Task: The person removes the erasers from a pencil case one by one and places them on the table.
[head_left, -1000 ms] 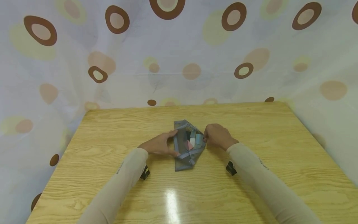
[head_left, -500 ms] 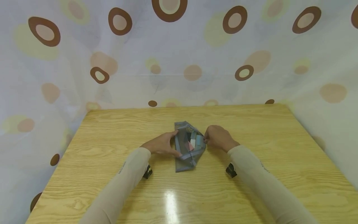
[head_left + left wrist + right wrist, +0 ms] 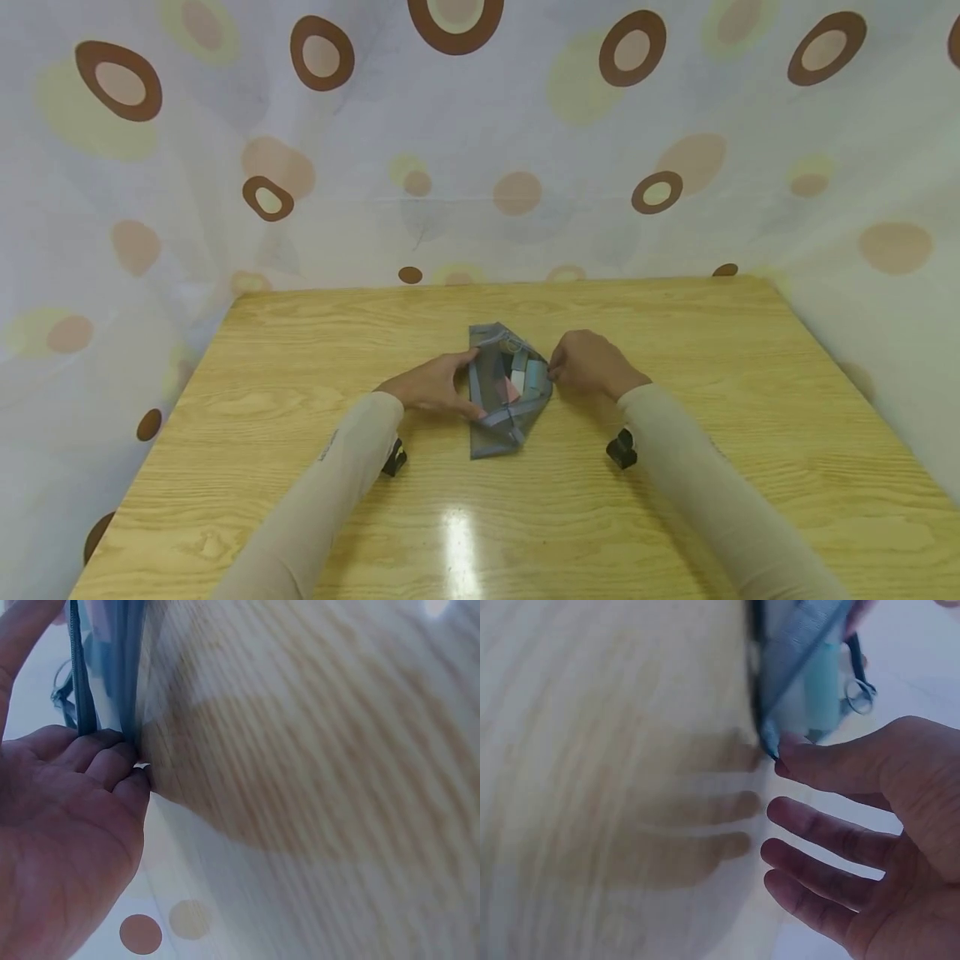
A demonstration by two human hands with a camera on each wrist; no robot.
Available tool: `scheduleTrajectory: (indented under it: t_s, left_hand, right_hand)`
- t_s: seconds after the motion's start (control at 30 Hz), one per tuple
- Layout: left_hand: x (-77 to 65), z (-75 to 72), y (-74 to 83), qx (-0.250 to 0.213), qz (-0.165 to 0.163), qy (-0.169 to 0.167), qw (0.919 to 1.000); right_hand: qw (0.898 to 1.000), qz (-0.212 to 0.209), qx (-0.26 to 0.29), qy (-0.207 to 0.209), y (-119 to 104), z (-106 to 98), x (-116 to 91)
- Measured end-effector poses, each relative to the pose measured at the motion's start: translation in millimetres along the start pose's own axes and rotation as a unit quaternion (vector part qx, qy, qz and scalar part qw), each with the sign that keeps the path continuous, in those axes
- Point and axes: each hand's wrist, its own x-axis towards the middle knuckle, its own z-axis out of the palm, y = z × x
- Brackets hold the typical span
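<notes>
A grey see-through zippered pouch [image 3: 491, 437] lies at the middle of the table with its zip open. Small items show in its mouth: a light blue piece [image 3: 536, 375], a white piece [image 3: 517, 382] and a pink piece [image 3: 512, 390]. My left hand [image 3: 435, 385] holds the pouch's left side, thumb and fingers spread along it; the left wrist view shows fingers [image 3: 112, 761] bent against the fabric. At the right end, my right hand [image 3: 588, 365] pinches the pouch's edge between thumb and forefinger. Its other fingers [image 3: 817, 832] stay loosely bent off the pouch.
The wood-grain table [image 3: 300, 333] spreads around the pouch on all sides. A patterned white curtain [image 3: 465, 233] hangs behind and at both sides. Black wrist devices [image 3: 622, 450] sit under the sleeves. A metal ring [image 3: 860, 697] hangs at the pouch's zip.
Both hands keep their hold on the pouch, almost still. The pouch's place and contents look the same; the head view has shifted slightly.
</notes>
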Motion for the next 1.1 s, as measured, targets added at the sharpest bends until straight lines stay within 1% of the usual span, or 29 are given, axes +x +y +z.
scheduleTrajectory:
  t_s: [0.1, 0.23, 0.33, 0.37, 0.53, 0.67, 0.77, 1.1]
  left_hand:
    - [0.5, 0.2, -0.5, -0.005, 0.002, 0.002, 1.0000]
    - [0.4, 0.5, -1.5, -0.006, 0.001, 0.001, 1.0000]
    - [-0.1, 0.3, -2.5, -0.001, -0.002, 0.000, 1.0000]
    - [-0.2, 0.2, -2.8, 0.000, -0.002, 0.000, 1.0000]
    - [-0.3, -0.3, -3.3, -0.001, -0.001, 0.000, 1.0000]
    - [0.2, -0.6, -3.6, 0.001, -0.004, -0.003, 1.0000]
    - [1.0, -0.3, -4.0, 0.002, -0.004, -0.003, 1.0000]
    - [0.9, 0.8, -0.8, -0.002, -0.013, -0.007, 0.9999]
  right_hand:
    - [0.999, 0.004, 0.033, 0.019, 1, -9, -1]
    - [0.995, -0.030, 0.067, 0.060, 0, -21, -3]
    - [0.992, -0.047, 0.092, 0.073, -2, -25, -5]
    - [0.991, -0.046, 0.103, 0.074, -3, -26, -5]
    - [0.986, -0.051, 0.140, 0.070, -9, -28, -10]
    - [0.985, -0.052, 0.151, 0.065, -14, -28, -13]
    - [0.986, -0.049, 0.150, 0.056, -16, -26, -15]
    - [0.992, -0.052, 0.114, 0.012, -15, -11, -14]
